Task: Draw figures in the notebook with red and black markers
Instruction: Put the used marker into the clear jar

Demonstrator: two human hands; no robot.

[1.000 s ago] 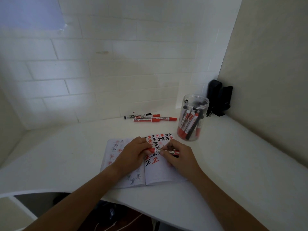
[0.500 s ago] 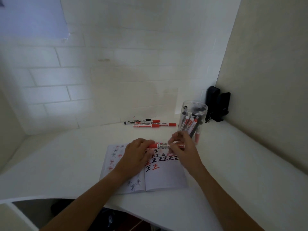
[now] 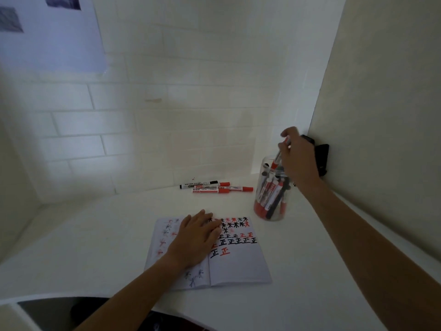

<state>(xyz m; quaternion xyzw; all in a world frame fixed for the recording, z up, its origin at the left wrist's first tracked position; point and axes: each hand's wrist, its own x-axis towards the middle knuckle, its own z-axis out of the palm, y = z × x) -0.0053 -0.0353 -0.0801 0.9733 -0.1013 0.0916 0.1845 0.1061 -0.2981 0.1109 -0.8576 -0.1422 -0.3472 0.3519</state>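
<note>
The open notebook [image 3: 238,268] lies on the white desk, its right page filled with red and black stars and characters. My left hand [image 3: 195,237] rests flat across the spine with straight fingers. My right hand [image 3: 296,156] is raised over the clear plastic jar [image 3: 272,192] and pinches a capped red marker [image 3: 278,156], cap end pointing down into the jar's mouth. The jar holds several red and black markers.
Three markers [image 3: 214,186], one black-capped and two red-capped, lie side by side near the back wall. A black device [image 3: 322,158] stands in the right corner behind the jar. The desk's front edge curves just below the notebook.
Both hands held the red marker over the notebook. My right hand has carried it up and right to the jar, and my left hand has let go and flattened on the page.
</note>
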